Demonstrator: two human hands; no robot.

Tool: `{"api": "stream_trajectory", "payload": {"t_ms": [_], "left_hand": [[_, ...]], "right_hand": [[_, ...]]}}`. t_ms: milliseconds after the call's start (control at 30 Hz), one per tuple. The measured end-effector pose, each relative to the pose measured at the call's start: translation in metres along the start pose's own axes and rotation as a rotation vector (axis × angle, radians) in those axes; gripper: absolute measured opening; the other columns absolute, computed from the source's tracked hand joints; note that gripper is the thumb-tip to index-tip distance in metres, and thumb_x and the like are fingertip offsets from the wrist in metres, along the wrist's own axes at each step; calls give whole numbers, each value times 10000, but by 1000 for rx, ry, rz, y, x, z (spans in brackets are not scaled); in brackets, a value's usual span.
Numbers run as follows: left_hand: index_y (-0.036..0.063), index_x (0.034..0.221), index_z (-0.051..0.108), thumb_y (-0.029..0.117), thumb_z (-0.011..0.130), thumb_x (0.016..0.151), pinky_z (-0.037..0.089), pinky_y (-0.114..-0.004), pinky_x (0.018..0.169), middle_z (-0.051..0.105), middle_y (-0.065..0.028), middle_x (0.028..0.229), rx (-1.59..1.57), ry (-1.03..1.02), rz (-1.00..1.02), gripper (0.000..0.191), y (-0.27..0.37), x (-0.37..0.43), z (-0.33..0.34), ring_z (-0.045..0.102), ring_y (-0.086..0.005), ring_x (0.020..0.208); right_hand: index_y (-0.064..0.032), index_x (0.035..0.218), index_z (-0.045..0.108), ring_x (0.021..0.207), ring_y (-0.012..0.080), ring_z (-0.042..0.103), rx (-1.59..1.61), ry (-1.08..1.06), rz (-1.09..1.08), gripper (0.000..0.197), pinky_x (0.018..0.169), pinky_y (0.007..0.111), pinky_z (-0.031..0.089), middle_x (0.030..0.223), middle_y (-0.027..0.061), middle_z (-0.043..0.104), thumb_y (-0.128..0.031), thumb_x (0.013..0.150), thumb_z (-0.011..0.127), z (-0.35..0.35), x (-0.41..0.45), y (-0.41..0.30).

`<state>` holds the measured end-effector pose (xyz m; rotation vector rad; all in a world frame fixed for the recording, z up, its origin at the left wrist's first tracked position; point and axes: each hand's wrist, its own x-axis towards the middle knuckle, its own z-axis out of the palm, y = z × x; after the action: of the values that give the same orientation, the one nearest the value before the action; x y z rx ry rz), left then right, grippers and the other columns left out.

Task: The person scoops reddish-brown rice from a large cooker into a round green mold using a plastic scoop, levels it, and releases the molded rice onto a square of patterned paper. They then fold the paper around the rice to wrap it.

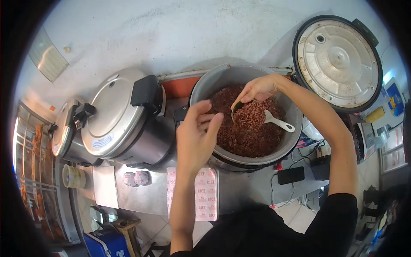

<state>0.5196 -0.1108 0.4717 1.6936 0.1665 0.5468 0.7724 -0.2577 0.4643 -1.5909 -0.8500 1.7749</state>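
Reddish-brown cooked rice (pixel 253 141) fills much of a large round cooker pot (pixel 245 70), which stands uncovered before me. My right hand (pixel 257 90) reaches into the pot from the right and grips a small green cup (pixel 238 106), tilted among the grains and partly hidden by my fingers. A white rice paddle (pixel 281 124) rests with its blade in the rice, just right of the cup. Over the pot's left rim hangs my left hand (pixel 200 128), fingers apart and holding nothing. Below it lies a stack of printed wrapping paper (pixel 207 196), partly covered by my forearm.
Two lidded steel cookers (pixel 115 112) stand to the left. The raised lid (pixel 337 64) leans at the right. On the steel counter (pixel 244 189) are wrapped bundles (pixel 137 178), a white board (pixel 106 188), a tub (pixel 74 176) and a black phone (pixel 291 175) near cables.
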Motion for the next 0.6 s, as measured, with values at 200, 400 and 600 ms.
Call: {"api": "stream_trajectory", "payload": {"t_ms": [200,400,600], "left_hand": [[9,1211,505,204,598,916,521,-285,794,596,-106,1103,-129,-384,-535,365,5,50,18,617,-162,925],[61,1116,532,183,582,925,546,-327,749,604,-33,996,-316,-428,-658,233,-9,58,15,624,-137,865],[71,1141,522,235,551,939,510,-357,846,612,-81,1079,-519,-423,-711,262,-12,59,15,618,-190,946]], "right_hand": [[-68,1013,564,890,71,474,-45,12,-95,208,726,229,394,942,-19,527,-224,892,630,-1,12,-26],[-94,975,542,797,56,500,-56,90,-110,255,615,220,406,920,-34,530,-273,860,683,5,4,-29],[-77,1026,551,890,96,550,-16,109,-142,330,770,237,466,1049,5,582,-374,897,617,17,-9,-28]]}}
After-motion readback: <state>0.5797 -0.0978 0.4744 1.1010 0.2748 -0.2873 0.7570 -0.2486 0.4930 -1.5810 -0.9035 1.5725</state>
